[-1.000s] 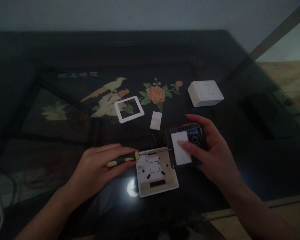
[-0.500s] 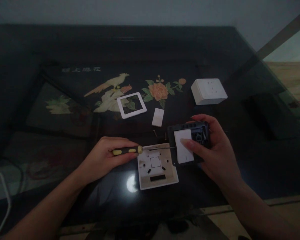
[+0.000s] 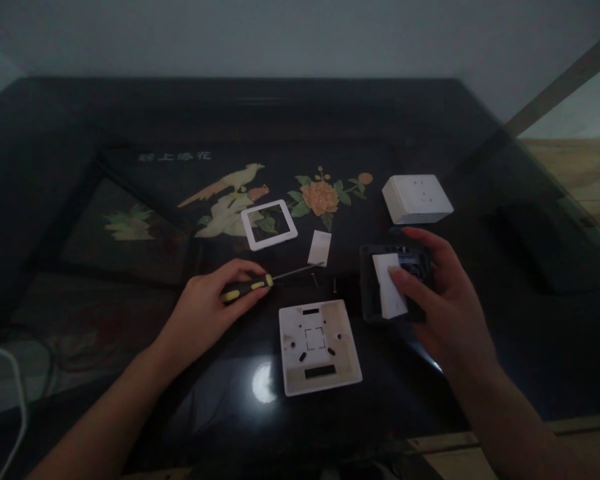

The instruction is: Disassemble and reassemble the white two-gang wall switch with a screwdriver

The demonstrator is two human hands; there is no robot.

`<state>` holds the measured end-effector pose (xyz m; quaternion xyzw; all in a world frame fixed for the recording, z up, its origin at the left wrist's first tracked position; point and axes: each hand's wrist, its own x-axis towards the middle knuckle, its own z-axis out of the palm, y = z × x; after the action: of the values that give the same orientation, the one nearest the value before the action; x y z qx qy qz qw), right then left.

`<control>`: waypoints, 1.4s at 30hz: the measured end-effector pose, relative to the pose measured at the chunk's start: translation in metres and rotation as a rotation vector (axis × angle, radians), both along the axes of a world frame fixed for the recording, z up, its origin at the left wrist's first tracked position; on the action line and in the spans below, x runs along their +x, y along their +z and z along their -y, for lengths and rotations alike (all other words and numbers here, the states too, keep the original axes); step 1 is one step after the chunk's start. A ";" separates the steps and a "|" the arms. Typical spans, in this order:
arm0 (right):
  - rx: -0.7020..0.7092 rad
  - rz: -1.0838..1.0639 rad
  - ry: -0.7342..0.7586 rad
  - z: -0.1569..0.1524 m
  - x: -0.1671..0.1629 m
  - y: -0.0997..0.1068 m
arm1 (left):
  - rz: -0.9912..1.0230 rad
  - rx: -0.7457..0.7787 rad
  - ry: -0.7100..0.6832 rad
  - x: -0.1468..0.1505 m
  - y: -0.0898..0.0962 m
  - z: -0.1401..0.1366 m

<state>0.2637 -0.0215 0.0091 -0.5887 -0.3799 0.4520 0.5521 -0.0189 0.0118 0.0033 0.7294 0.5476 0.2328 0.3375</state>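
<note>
My left hand (image 3: 210, 307) grips a black and yellow screwdriver (image 3: 270, 279), its metal tip pointing right toward two small screws (image 3: 325, 283) on the dark glass table (image 3: 130, 373). My right hand (image 3: 440, 300) holds a black switch module (image 3: 375, 293) with a white rocker (image 3: 389, 293) under my thumb. Between the hands, lower down, a white back box (image 3: 320, 347) lies open side up.
A white square frame (image 3: 269, 225) and a small white rocker piece (image 3: 319, 248) lie behind the hands. A white socket box (image 3: 417, 198) stands at the back right. A white cable (image 3: 10, 400) curves at the far left. A light reflection (image 3: 263, 383) glares on the glass.
My left hand pulled the screwdriver away from the switch module, up and to the left. My right hand moved the module to the right, off the white back box.
</note>
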 end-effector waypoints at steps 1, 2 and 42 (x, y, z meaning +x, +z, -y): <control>-0.009 -0.028 -0.033 -0.002 0.001 0.002 | -0.062 0.054 0.025 -0.002 -0.004 -0.002; -0.021 -0.050 -0.059 -0.003 0.002 0.003 | -0.119 0.106 0.040 -0.003 -0.008 -0.003; 0.150 0.271 0.680 0.012 -0.048 0.017 | 0.347 0.343 -0.183 0.013 -0.009 0.038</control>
<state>0.2153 -0.0335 0.0265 -0.4415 -0.6554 0.4983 0.3566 -0.0062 -0.0260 -0.0053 0.7716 0.3660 0.4123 0.3174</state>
